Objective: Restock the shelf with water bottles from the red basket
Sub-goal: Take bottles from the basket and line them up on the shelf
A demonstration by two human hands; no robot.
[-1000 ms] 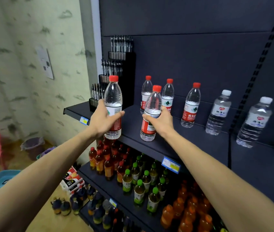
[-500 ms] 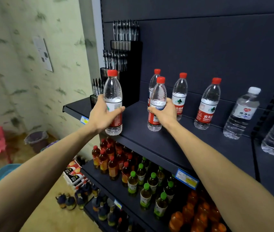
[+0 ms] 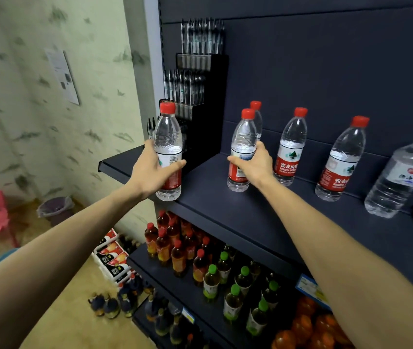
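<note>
The dark metal shelf [image 3: 263, 222] carried a back row of clear, red-capped water bottles, and both arms reached up to it. The left hand [image 3: 150, 172] had its fingers [image 3: 175, 165] wrapped round a clear plastic water bottle with a red cap and red label [image 3: 168, 149], held upright just over the shelf's front edge, beside the black pen rack [image 3: 200, 137]; probably it was waiting its turn. The right hand [image 3: 255, 165] gripped a second red-capped clear bottle [image 3: 242, 147], its base on or barely above the shelf, directly in front of the rear-row bottle [image 3: 257, 114], likely to start a second row. To that bottle's right stood two more red-labelled bottles [image 3: 289, 147] and a white-capped one [image 3: 402, 172]. The red basket was not in view.

Compared with a second earlier, the right hand's bottle sat deeper on the shelf, nearer the back row, while the left hand's bottle kept its place at the edge.
</note>
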